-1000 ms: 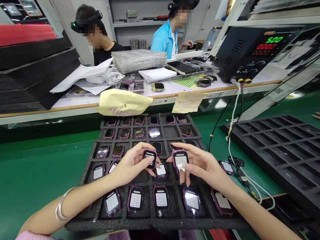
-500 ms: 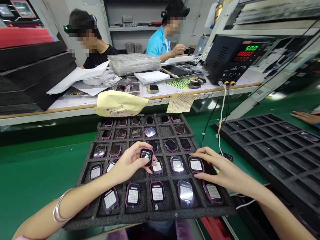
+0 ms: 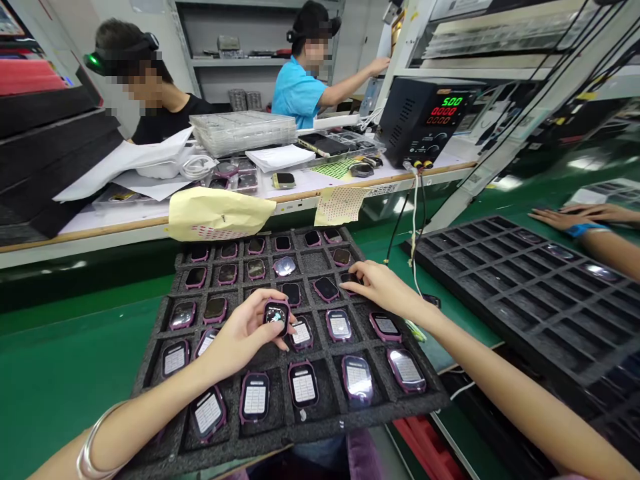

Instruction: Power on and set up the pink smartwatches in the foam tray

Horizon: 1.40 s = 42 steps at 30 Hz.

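Note:
My left hand grips a smartwatch with a lit dial, held just above the middle of a black foam tray. My right hand has its thumb and fingers closed round a dark-screened smartwatch in a right-hand compartment; the fingers partly cover it. Nearer me in the same column, a purple-framed watch lies in its slot with a white list on its screen. Several more watches with white screens fill the front rows, such as one watch. Farther back, most screens are dark.
Another foam tray stands at the right, near another person's hands. Beyond my tray, a bench carries a power supply, clear plastic trays and papers. Cables hang from the bench. Two people sit behind it.
My right hand has let go of the white-screened watch, now resting in its slot, and moved back to a dark one. My left hand still holds its watch. The view has turned right.

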Motion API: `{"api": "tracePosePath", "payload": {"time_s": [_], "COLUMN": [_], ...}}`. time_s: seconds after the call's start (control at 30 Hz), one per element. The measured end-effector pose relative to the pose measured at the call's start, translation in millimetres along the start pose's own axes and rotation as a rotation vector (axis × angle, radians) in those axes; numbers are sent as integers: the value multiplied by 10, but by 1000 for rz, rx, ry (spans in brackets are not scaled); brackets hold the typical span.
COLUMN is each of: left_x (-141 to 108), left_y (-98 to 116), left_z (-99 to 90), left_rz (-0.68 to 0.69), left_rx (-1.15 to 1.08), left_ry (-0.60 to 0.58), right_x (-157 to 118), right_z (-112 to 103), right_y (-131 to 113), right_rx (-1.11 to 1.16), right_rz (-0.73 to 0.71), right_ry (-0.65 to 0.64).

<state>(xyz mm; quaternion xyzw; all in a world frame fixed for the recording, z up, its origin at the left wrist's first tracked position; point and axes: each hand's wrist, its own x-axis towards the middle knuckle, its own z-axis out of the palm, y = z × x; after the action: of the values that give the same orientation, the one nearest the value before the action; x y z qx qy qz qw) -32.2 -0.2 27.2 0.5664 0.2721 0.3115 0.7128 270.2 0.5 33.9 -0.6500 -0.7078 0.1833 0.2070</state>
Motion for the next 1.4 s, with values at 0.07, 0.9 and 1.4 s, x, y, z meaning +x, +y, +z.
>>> {"api": "tracePosePath", "payload": {"time_s": [0.07,0.9,1.4], "left_x": [2,50,16], "left_y": [-1,16,44], "left_z": [0,-96,-68], "left_rz": [6,72,24], "left_rx": [17,254,375], "left_ry": [17,222,180], "right_x": [45,161,140], "right_z": [85,300,251], "right_y": [40,-776,-686], "right_rx": [36,1377,1413], "right_rz": [22,-76,-64], "right_ry": [35,-548,-591]}}
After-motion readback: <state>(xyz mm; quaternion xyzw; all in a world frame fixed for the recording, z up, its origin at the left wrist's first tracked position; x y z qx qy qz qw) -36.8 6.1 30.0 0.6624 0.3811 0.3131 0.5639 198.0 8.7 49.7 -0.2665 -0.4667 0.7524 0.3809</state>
